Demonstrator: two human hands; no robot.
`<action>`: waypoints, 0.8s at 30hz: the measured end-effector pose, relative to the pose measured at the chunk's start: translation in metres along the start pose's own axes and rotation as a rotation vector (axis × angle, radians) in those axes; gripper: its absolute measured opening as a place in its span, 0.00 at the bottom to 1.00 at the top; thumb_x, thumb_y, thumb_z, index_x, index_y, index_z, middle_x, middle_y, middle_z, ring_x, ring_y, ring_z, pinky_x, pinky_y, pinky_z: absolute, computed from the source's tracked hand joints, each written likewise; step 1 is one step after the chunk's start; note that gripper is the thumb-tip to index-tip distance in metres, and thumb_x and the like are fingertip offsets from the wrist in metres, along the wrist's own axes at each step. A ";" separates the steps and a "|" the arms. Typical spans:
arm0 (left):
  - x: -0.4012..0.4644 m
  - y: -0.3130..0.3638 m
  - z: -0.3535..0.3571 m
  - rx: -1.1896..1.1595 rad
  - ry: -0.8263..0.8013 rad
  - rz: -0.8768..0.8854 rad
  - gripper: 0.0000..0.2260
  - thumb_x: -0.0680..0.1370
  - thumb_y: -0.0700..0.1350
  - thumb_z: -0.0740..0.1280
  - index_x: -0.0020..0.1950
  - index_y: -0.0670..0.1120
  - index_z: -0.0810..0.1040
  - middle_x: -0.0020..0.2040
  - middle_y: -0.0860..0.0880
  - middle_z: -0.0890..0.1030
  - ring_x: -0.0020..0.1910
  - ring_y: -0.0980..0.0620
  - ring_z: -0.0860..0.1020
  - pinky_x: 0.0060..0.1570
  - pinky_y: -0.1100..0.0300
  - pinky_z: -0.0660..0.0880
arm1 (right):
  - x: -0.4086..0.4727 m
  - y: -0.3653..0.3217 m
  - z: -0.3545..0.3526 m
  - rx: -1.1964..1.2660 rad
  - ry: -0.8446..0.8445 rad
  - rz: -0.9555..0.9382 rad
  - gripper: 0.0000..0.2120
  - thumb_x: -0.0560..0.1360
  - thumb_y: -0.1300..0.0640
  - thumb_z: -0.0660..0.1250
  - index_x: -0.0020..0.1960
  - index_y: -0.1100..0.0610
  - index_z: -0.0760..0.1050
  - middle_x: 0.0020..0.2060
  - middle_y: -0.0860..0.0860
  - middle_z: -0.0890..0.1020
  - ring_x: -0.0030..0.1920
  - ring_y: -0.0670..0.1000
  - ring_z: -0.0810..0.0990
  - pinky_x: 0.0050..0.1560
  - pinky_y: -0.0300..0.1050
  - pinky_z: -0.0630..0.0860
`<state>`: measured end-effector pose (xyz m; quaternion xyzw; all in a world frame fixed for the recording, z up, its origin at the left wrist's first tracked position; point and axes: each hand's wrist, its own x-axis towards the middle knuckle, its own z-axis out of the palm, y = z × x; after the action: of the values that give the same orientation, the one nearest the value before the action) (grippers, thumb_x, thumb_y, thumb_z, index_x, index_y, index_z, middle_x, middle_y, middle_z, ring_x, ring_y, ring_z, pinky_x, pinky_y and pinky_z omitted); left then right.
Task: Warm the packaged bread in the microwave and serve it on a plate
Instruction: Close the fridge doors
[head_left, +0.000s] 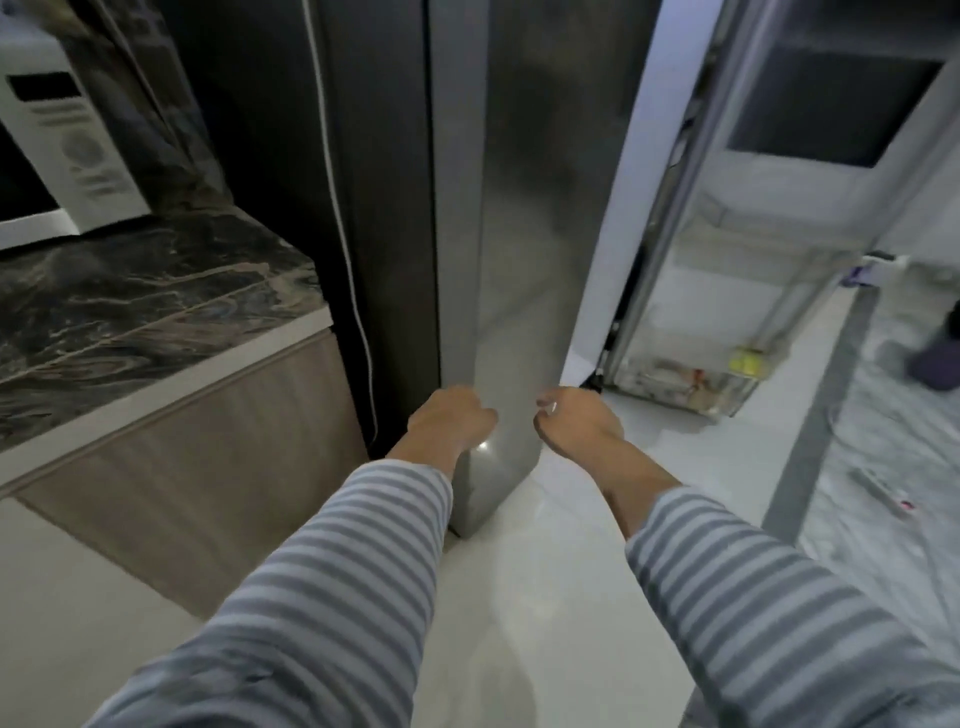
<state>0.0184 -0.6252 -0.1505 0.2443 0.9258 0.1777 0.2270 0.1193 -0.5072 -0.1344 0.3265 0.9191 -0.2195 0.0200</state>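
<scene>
Nearest the camera, two sleeves striped grey and white reach forward over a pale tiled floor (519, 597). They end at the fridge door (524, 234), a tall brushed-steel panel standing edge-on and swung partly open, which serves as the landmark here. The left hand (449, 418) is at the door's left edge, low down, its fingers curled in against the metal; whether they grip the edge or only rest against it cannot be told through the blur. The right hand (576, 418) is at the door's right edge at the same height, thumb and fingers bent toward the edge, and it too cannot be read as holding or merely touching.

Right of the door, the fridge interior (727, 291) shows white shelves, with blurred small items, one yellow, in the lowest bin (691, 382). The packaged bread cannot be made out among them.

Left of the door, a white cable (340, 208) runs down a dark panel. Further left is the desk (130, 291), topped in dark veined marble. At its far end stands a white microwave (62, 145).
</scene>
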 end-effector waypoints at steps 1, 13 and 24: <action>0.007 0.025 0.010 -0.014 -0.025 0.011 0.18 0.77 0.52 0.60 0.64 0.46 0.74 0.64 0.46 0.75 0.62 0.44 0.73 0.62 0.52 0.71 | 0.006 0.023 -0.013 0.007 0.006 0.017 0.17 0.75 0.55 0.60 0.62 0.52 0.77 0.63 0.54 0.77 0.62 0.58 0.75 0.61 0.49 0.73; 0.082 0.301 0.130 0.067 -0.146 0.257 0.20 0.77 0.53 0.60 0.66 0.46 0.73 0.68 0.46 0.73 0.66 0.44 0.71 0.63 0.54 0.69 | 0.062 0.287 -0.127 0.076 0.136 0.262 0.19 0.75 0.55 0.60 0.64 0.51 0.75 0.63 0.55 0.77 0.62 0.58 0.74 0.60 0.49 0.74; 0.197 0.508 0.209 0.245 -0.296 0.529 0.17 0.77 0.51 0.57 0.62 0.46 0.76 0.65 0.45 0.75 0.63 0.44 0.73 0.62 0.53 0.70 | 0.149 0.458 -0.198 0.220 0.243 0.576 0.18 0.75 0.53 0.60 0.64 0.50 0.75 0.62 0.52 0.78 0.61 0.54 0.76 0.61 0.49 0.73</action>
<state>0.1599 -0.0593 -0.1671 0.5252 0.8015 0.0803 0.2742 0.3027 -0.0202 -0.1609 0.5970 0.7555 -0.2621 -0.0641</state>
